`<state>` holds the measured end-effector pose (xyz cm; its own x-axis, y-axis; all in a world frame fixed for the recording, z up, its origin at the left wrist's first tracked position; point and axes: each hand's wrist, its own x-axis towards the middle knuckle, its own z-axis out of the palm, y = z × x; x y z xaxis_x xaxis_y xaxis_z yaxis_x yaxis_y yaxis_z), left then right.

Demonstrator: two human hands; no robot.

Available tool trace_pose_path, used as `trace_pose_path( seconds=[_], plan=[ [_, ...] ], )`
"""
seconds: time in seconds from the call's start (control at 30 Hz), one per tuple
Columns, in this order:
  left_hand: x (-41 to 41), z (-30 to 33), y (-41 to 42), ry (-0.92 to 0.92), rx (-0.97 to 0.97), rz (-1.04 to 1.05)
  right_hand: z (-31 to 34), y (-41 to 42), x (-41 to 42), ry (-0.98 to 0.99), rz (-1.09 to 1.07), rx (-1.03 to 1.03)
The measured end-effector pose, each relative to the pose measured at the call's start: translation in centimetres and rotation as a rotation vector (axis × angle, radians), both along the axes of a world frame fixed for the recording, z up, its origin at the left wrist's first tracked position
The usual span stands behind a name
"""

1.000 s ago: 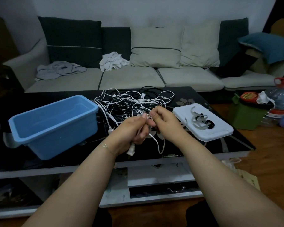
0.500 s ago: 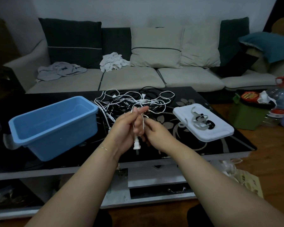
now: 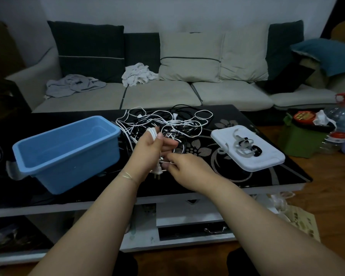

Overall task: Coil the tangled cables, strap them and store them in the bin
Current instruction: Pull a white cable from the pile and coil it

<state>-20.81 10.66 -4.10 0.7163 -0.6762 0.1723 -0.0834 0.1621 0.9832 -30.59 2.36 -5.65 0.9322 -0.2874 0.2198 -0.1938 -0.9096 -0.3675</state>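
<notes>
A: Cable (image 3: 153, 134), the white one, now sits in loops over the left hand (image 3: 149, 148); a second ago it was only pinched between both hands with the plug (image 3: 157, 171) dangling.

B: So coiling has begun?

A: I'd judge so. The left grip curls round the loops, and the right hand (image 3: 184, 166) pinches the strand near the plug, low and in front.

B: And the rest?

A: One tangled pile (image 3: 167, 122) of white and black cables on the desk (image 3: 267, 184), count unclear. One blue bin (image 3: 68, 152) at left, nothing in it. One white lid (image 3: 247, 148) with several straps (image 3: 243, 143), too jumbled to count.
</notes>
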Motion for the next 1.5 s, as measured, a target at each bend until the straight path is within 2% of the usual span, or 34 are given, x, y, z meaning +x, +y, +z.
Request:
trace_pose_path(
  seconds=[0.13,0.23,0.33,0.53,0.67,0.77,1.0,1.23,1.33,1.4,1.5],
  plan=[
    [-0.1,-0.3,-0.2,-0.172,0.134,0.001,0.2,0.1,0.0,-0.024,-0.004,-0.005],
    [0.2,-0.5,-0.1,-0.411,0.287,0.072,0.9,0.0,-0.3,-0.057,0.001,0.050],
    [0.1,-0.5,0.3,-0.467,0.376,0.045,1.8,-0.8,-0.9,-0.084,-0.027,0.128],
    [-1.1,0.4,0.6,-0.381,0.401,-0.199,1.5,-2.5,-0.9,-0.207,-0.004,0.299],
    [-1.2,0.5,0.5,-0.148,0.315,-0.273,1.4,-2.5,-0.8,-0.259,0.048,0.357],
    [-0.9,0.5,0.6,-0.094,0.323,-0.284,1.4,-2.7,-0.8,-0.278,0.100,0.399],
    [-0.8,0.8,1.2,-0.046,0.290,-0.417,1.3,-3.2,-0.7,-0.348,0.172,0.766],
    [-0.2,0.6,1.7,0.156,0.180,-0.574,0.8,-3.3,-0.1,-0.396,0.185,1.002],
    [-0.1,0.5,1.7,0.201,0.095,-0.639,0.9,-2.6,0.0,-0.425,0.099,1.121],
    [-0.2,0.7,1.6,0.239,0.012,-0.667,0.8,-2.3,0.2,-0.437,0.012,1.091],
    [-0.7,1.4,1.3,0.366,-0.173,-0.568,0.1,-2.2,0.7,-0.413,-0.024,0.876]
  ],
)
